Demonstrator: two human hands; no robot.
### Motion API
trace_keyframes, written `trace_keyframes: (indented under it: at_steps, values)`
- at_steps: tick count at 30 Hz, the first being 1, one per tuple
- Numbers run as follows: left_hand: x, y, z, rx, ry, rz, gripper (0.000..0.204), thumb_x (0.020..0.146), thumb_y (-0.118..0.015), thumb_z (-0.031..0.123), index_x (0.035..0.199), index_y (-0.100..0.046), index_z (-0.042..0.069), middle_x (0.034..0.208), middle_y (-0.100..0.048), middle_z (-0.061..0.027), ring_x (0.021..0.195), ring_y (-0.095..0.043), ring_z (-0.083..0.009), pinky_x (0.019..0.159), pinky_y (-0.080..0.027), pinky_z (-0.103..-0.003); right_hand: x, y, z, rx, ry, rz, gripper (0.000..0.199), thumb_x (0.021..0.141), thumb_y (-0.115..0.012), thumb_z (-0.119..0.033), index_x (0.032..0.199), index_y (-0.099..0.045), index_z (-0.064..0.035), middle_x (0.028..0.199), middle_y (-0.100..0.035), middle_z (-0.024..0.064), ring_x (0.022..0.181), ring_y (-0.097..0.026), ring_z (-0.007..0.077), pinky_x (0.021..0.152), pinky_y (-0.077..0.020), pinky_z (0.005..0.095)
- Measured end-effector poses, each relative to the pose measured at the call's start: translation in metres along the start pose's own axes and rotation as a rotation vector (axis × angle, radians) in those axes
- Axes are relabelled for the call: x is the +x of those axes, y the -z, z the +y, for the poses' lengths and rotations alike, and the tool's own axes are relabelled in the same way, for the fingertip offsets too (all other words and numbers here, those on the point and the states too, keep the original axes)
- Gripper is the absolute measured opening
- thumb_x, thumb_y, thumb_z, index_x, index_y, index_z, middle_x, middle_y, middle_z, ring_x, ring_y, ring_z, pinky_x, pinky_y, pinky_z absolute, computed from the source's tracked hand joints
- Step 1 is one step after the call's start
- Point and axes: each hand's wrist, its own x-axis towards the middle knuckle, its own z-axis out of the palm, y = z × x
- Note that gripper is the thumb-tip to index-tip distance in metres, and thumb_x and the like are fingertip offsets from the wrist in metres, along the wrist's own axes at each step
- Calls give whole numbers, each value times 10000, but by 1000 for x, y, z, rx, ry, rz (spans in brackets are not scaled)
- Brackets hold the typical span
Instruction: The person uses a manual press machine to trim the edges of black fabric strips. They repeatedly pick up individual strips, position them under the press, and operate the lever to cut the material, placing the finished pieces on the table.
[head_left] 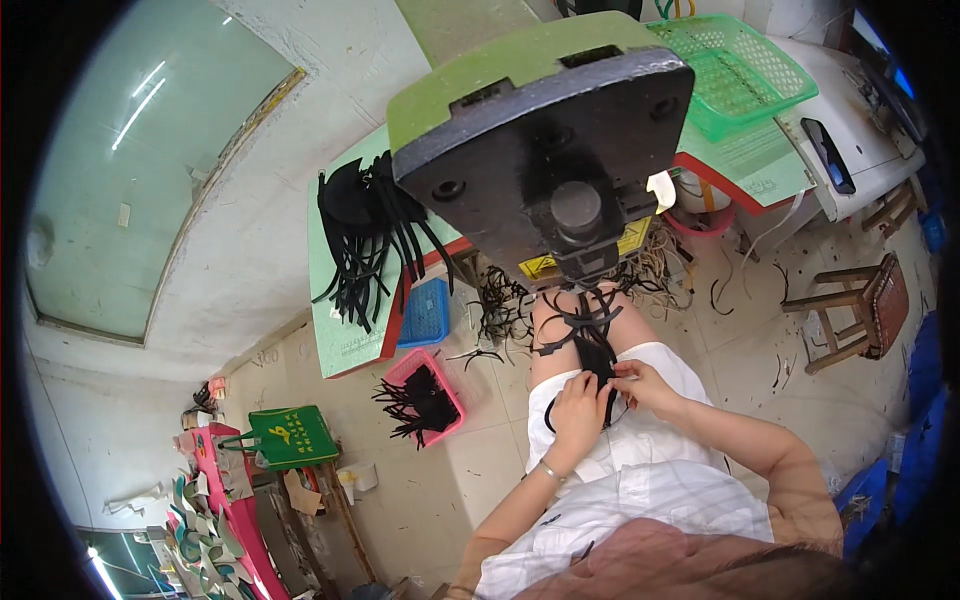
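Note:
A black fabric piece with narrow straps (594, 356) lies over my lap, and its far end reaches under the head of a green and black machine (530, 140). My left hand (578, 408) is closed on the near part of the piece, with its fingers bent. Just to its right, my right hand (643, 386) pinches the piece's right edge between thumb and fingers. A black loop of strap (607, 412) shows between the hands. My palms hide part of the fabric.
Strappy black pieces (360, 220) are heaped on the green table (350, 350) at left. A pink basket (458, 400) holds more, near a blue basket (425, 312). Strap scraps (505, 305) litter the floor. At right stand a wooden stool (870, 305), a green basket (770, 90) and a phone (828, 155).

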Motion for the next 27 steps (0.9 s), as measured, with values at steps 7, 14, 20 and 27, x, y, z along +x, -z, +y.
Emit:
trace_keyframes:
  at_steps: [7, 14, 20, 27]
  values:
    - [14, 23, 11, -224, 250, 120, 314, 818, -666, 254, 915, -600, -38, 965, -608, -171, 832, -585, -270, 726, -456, -340, -27, -1, -27, 358, 78, -108, 282, 869, -584, -142, 1110, -522, -9, 838, -541, 41, 555, -484, 85, 429, -373, 235]
    - [54, 100, 39, -1196, 356, -51, 280, 826, -686, 103, 1049, -557, -7, 903, -638, -23, 766, -550, -53, 628, -404, -188, -57, 18, -94, 362, 149, -118, 262, 939, -505, -265, 902, -590, -20, 672, -559, 45, 515, -471, 86, 423, -350, 229]
    - [86, 119, 75, -1092, 87, 146, 412, 819, -694, 115, 1151, -499, -31, 863, -638, -23, 725, -564, -49, 552, -391, -179, -93, 43, -175, -108, 440, -261, 476, 958, -449, -376, 671, -575, -18, 551, -535, 65, 447, -480, 106, 416, -369, 233]
    - [98, 148, 92, -729, -201, 191, 106, 807, -687, 68, 861, -647, -13, 780, -620, -10, 646, -517, -58, 569, -409, -198, -93, 50, -185, 263, 313, -431, 253, 920, -530, -211, 896, -636, 17, 723, -603, 58, 588, -565, 135, 498, -475, 271]
